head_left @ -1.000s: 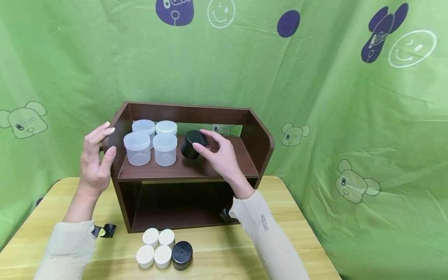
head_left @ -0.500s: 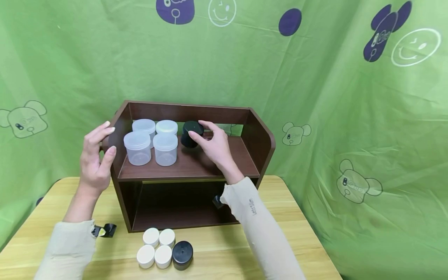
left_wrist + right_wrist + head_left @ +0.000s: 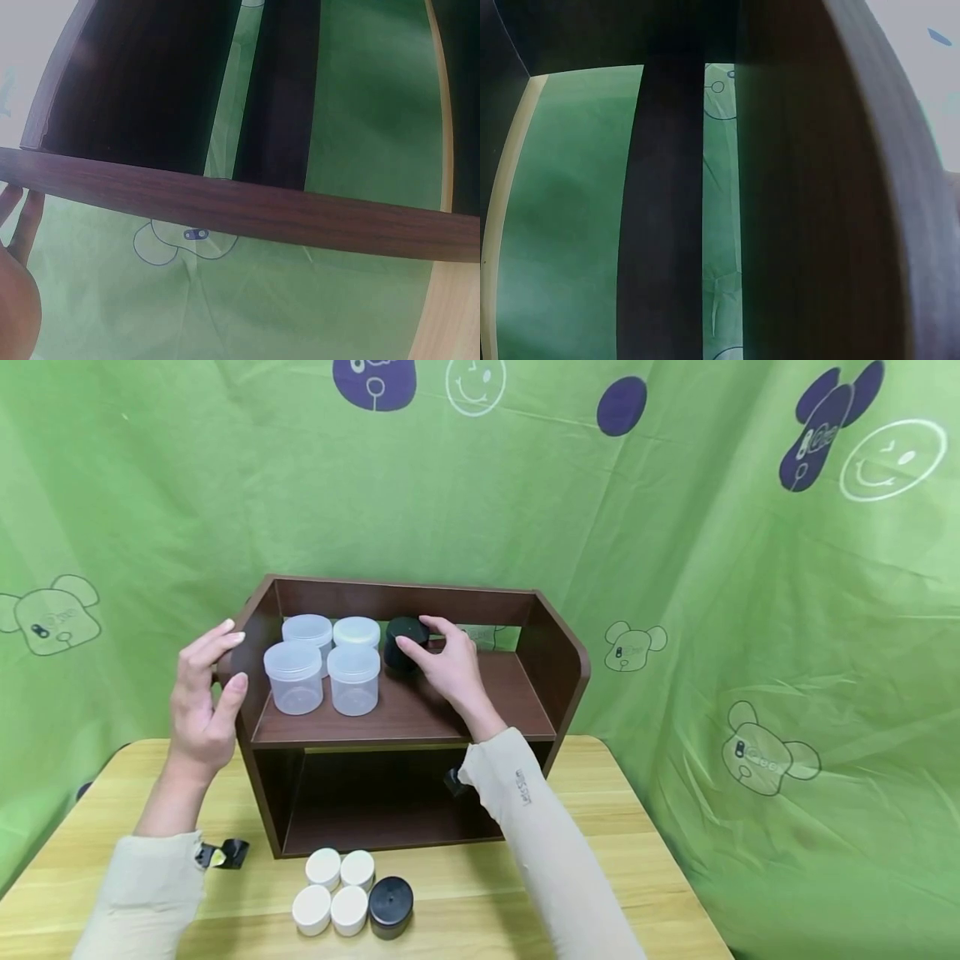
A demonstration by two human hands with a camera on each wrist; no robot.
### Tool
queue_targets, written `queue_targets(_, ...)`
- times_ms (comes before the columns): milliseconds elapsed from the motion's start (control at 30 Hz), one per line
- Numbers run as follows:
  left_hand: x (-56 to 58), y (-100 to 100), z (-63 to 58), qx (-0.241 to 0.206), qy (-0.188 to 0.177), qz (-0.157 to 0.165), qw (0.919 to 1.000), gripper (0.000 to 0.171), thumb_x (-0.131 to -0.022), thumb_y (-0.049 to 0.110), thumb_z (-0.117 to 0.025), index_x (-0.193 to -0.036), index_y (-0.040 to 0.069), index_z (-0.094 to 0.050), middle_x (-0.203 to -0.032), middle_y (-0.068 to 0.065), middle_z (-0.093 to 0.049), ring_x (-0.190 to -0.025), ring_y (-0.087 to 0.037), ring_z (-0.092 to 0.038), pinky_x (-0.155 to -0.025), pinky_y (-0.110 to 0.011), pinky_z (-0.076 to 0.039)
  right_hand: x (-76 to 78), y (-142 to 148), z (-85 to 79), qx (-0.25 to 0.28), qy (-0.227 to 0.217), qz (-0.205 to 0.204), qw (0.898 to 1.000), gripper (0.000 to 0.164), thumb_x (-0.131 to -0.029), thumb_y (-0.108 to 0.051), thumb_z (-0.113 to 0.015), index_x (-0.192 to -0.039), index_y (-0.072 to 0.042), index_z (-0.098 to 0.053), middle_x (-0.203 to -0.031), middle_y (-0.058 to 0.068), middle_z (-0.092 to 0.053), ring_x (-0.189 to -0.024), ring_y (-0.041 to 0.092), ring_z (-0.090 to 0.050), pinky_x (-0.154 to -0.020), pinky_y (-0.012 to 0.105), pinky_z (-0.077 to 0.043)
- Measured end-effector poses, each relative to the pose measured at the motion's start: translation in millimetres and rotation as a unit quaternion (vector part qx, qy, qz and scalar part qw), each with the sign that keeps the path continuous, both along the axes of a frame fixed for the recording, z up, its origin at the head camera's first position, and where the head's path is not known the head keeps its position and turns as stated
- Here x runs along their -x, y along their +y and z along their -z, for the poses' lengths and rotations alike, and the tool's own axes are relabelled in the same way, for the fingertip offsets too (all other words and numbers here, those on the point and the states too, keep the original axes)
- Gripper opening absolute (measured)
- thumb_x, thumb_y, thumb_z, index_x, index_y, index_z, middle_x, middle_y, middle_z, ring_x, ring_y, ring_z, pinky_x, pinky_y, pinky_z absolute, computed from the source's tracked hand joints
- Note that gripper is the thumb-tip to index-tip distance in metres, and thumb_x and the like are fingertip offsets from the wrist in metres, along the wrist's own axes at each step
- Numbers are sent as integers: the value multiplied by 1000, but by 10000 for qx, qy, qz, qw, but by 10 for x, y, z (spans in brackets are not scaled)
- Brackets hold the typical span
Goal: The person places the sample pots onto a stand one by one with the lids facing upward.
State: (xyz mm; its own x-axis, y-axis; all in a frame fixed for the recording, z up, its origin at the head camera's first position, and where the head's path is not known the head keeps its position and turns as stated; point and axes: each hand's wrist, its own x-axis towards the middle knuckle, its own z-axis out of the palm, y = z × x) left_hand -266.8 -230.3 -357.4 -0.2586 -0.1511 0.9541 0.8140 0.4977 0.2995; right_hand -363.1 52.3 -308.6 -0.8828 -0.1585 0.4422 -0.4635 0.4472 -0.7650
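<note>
My right hand (image 3: 452,667) pinches a small black jar (image 3: 397,653) between thumb and fingers, close over the upper shelf at its back. The black jar is beside several translucent lidded jars (image 3: 355,685) grouped at the shelf's left. Fairly straight fingers of my left hand (image 3: 204,702) rest against the left side panel of the dark brown two-tier shelf (image 3: 405,742). In the left wrist view, fingers of the left hand (image 3: 19,277) show at the panel's edge. The right wrist view is filled mostly by the shelf's dark boards (image 3: 802,195); the black jar is hidden there.
On the wooden table (image 3: 600,860) in front of the shelf stand several small white-lidded jars (image 3: 349,907) and another black jar (image 3: 391,906) beside them. The shelf's right side panel (image 3: 551,652) rises to the right. A green printed curtain (image 3: 712,610) hangs behind and at the sides.
My right hand has carried the black jar back and slightly left, from the middle of the upper shelf to its rear beside the translucent jars. My left hand has stayed on the panel.
</note>
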Motion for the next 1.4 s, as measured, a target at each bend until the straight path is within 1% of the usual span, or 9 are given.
queue_targets(200,14,2,5,50,-14,17,10000,44,-99,22,-55,-126,-13,-56,-139,-32,-54,-141,-22,-50,-117,-26,-42,52,-19,21,-79,18,154,9998,58,-92,-36,-78,-142,-11,-63,-135,10,-67,-113,26,-69,-98,38,-57)
queue_targets(533,3,-14,7,32,-6,-38,10000,45,-99,23,-55,-126,-13,-56,-140,-31,-54,-141,-22,-49,-117,-26,-41,91,-74,53,-316,65,206,9993,58,-92,-37,-77,-142,-11,-62,-136,10,-67,-113,25,-68,-101,38,-54)
queue_targets(767,-18,-9,-4,-19,39,-23,10000,45,-99,22,-54,-125,-14,-56,-139,-32,-54,-140,-22,-50,-118,-26,-41,90,-97,77,-316,-11,74,9995,58,-93,-36,-76,-143,-10,-61,-138,12,-66,-116,28,-67,-102,40,-54)
queue_targets(900,-17,-7,-2,4,29,-29,10000,44,-99,22,-54,-125,-14,-56,-139,-32,-54,-140,-22,-49,-119,-28,-40,91,-92,98,-355,-21,121,9993,57,-93,-37,-76,-141,-10,-63,-136,11,-67,-116,27,-68,-102,39,-54)
queue_targets(1033,-22,-12,12,-7,2,-1,10000,44,-98,20,-54,-125,-14,-56,-139,-31,-54,-140,-21,-49,-118,-27,-40,94,-91,117,-427,-26,110,9990,56,-93,-38,-75,-141,-10,-63,-135,10,-68,-116,26,-68,-102,38,-55)
queue_targets(1233,-40,7,-13,7,29,-15,10000,43,-98,19,-54,-125,-14,-56,-139,-32,-54,-140,-21,-49,-119,-28,-40,102,-87,121,-464,-42,34,9989,58,-95,-39,-74,-143,-10,-61,-138,11,-66,-118,26,-67,-104,39,-54)
queue_targets(1400,-20,5,-10,36,19,-46,10000,44,-98,21,-54,-126,-13,-56,-139,-32,-54,-140,-20,-49,-119,-28,-39,108,-73,121,-557,-83,-38,9984,59,-97,-41,-71,-146,-11,-59,-142,10,-64,-122,26,-65,-107,39,-53)
